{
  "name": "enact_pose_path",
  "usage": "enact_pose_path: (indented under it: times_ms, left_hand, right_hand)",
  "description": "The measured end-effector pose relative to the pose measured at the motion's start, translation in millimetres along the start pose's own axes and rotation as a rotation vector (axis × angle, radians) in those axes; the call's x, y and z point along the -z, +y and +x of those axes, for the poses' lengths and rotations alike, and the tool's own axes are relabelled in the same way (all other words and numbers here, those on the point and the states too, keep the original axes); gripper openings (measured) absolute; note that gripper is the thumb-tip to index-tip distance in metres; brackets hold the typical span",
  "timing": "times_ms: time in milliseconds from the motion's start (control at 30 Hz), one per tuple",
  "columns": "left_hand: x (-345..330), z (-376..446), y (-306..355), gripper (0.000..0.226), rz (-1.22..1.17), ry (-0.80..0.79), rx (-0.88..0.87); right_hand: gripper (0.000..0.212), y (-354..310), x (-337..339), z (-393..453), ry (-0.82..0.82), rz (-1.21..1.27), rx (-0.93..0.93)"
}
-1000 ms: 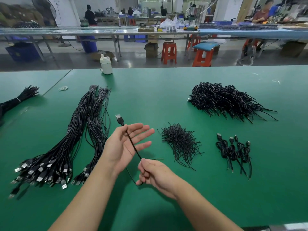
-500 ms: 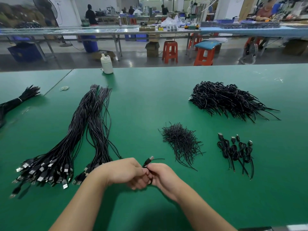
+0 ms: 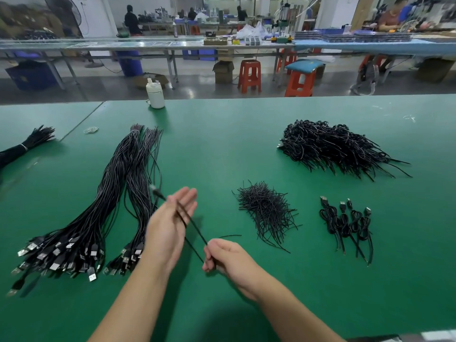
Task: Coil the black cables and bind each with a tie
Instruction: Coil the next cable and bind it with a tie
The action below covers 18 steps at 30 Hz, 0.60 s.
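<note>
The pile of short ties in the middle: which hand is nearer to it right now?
Right. The right hand sits just below-left of the tie pile, pinching the cable; the left hand is farther left.

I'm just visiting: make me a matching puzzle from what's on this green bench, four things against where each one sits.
Things:
1. white bottle
2. loose ties
3. uncoiled cables
4. big heap of coiled cables

Places:
A. left of the hands
B. far right
C. far edge of the bench
D. middle, right of the hands

Pairs: 1-C, 2-D, 3-A, 4-B
</note>
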<state>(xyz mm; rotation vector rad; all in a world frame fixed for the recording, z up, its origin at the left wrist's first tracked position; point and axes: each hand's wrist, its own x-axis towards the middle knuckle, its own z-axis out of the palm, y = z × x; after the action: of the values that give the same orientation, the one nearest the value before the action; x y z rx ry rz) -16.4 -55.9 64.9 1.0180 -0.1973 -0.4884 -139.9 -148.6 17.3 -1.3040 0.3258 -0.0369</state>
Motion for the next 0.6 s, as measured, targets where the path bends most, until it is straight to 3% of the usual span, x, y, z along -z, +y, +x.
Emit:
enact_pose_path:
  times_ms: [67,133,200,267,333,367,400,467,533,600]
  left_hand:
    - [-2.7,4.4,12.1,0.044,-0.309,-0.002,0.060]
    - [-1.8,0.1,22.9,0.045,-0.295,-0.102,0.149]
    - [4.7,-7.9,30.7,0.039,-0.175,-0.314,0.246]
    - [14.1,-13.3,37.7,0.035,0.119,-0.605,0.353]
    - [20.3,-15.0,42.2,0.041,0.566,-0.888,0.455]
    - [21.7,-15.3,40.9,0.042,0.775,-0.955,0.503]
    - [20.8,-15.5,37.6,0.041,0.951,-0.943,0.542]
    - [13.8,-15.6,25.5,0.036,1.162,-0.738,0.542]
    - [9.6,-13.9,9.7,0.033,1.109,-0.482,0.416]
    - [6.5,-11.0,-2.0,0.030,0.907,-0.317,0.283]
  right_hand:
    - [0.032,5.5,-5.7,0.7,-0.013,-0.036,-0.014]
    - [0.032,5.9,-6.1,2.7,0.010,0.041,-0.038]
    - [0.031,1.7,-2.4,6.1,0.058,0.259,-0.095]
    - [0.025,-3.8,4.1,9.7,0.072,0.470,-0.141]
    - [0.022,-8.3,9.6,11.5,0.063,0.517,-0.149]
    - [0.022,-10.0,11.2,11.8,0.056,0.497,-0.141]
    - [0.023,-11.3,11.8,11.9,0.052,0.469,-0.132]
    - [0.025,-13.1,10.8,11.4,0.050,0.410,-0.117]
    - [0.030,-13.4,8.6,10.7,0.053,0.376,-0.094]
    - [0.032,-14.2,7.6,9.6,0.057,0.346,-0.054]
